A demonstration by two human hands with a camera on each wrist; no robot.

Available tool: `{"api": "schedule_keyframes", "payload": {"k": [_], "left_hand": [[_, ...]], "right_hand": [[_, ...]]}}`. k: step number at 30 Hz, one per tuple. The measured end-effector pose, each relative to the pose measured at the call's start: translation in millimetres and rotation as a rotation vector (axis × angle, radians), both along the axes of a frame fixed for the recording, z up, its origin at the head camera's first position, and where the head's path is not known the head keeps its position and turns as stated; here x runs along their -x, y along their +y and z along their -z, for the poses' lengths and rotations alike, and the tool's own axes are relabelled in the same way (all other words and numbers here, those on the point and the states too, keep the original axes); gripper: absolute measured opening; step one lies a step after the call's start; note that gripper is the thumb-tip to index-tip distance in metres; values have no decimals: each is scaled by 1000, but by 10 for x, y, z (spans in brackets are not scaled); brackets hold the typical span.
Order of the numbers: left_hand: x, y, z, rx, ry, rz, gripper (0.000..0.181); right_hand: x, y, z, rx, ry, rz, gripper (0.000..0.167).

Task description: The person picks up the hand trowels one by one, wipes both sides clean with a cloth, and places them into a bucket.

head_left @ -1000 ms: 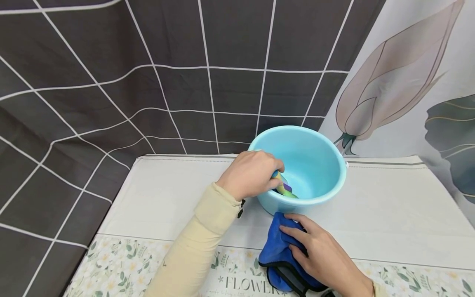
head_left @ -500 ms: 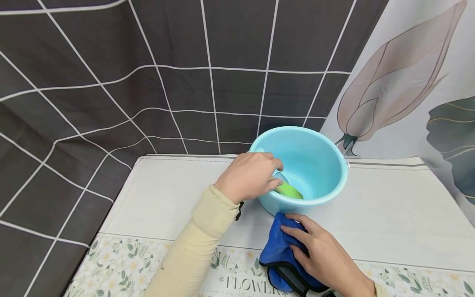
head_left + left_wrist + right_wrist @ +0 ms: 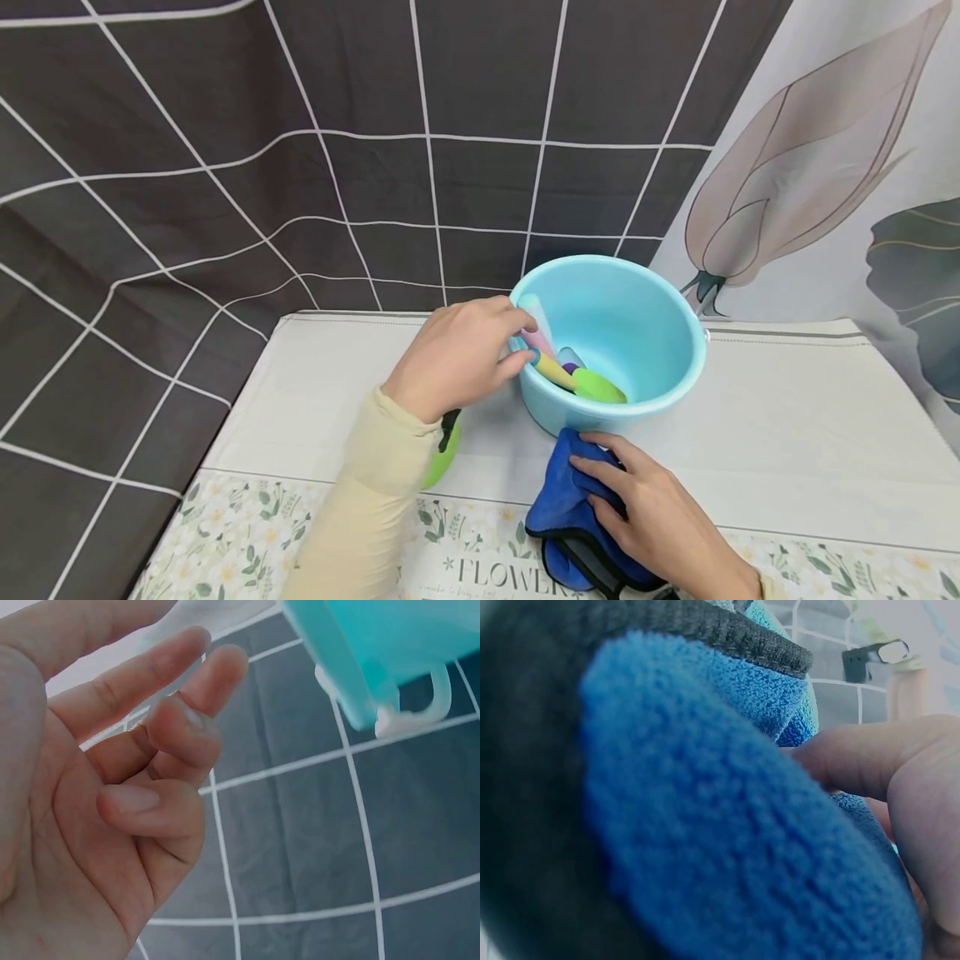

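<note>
My left hand [image 3: 465, 354] is at the left rim of a light blue bucket [image 3: 637, 333], fingers loosely bent. In the left wrist view nothing lies in that hand [image 3: 112, 780]. A toy shovel with a green blade [image 3: 600, 387] and yellow handle leans inside the bucket, its blue end by my left thumb. Beside it lies a pink and pale teal piece [image 3: 537, 321], with a bit of purple below, kinds unclear. My right hand [image 3: 648, 504] rests on a blue fleecy cloth [image 3: 558, 492] with black edging, fingers spread. In the right wrist view the cloth [image 3: 727, 802] hides most fingers.
Partly hidden by the left wrist, a bright green object [image 3: 442, 462] lies on the white table covering [image 3: 795, 425]. A flower-printed strip [image 3: 232, 525] runs along the front. A dark gridded curtain [image 3: 375, 183] hangs behind the bucket.
My left hand has let go of the toy shovel and drawn back left out of the bucket. The green object under the wrist has come into view. The right hand stays on the cloth.
</note>
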State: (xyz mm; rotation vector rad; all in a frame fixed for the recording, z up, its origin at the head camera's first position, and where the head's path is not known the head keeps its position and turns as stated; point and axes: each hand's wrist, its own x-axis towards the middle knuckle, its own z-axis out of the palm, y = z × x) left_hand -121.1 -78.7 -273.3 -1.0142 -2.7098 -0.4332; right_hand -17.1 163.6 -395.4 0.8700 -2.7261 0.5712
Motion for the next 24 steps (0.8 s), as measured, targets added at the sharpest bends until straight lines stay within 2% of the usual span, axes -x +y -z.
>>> {"api": "schedule_keyframes", "payload": {"k": [5,12,17,24], "left_hand": [[-62,-170,-3,-6,23,-45,25],[-168,-419,35,45,11,-130,29],[-267,-590,107,31,3,-177,29],[-378,-769,253,22,-62,-249,28]], "right_hand": [[4,4,-2,5,8,5,47],[-7,0,-4,7,-2,8,47],[-5,5,7,14,0,2,46],[0,3,11,15,3,0,46]]}}
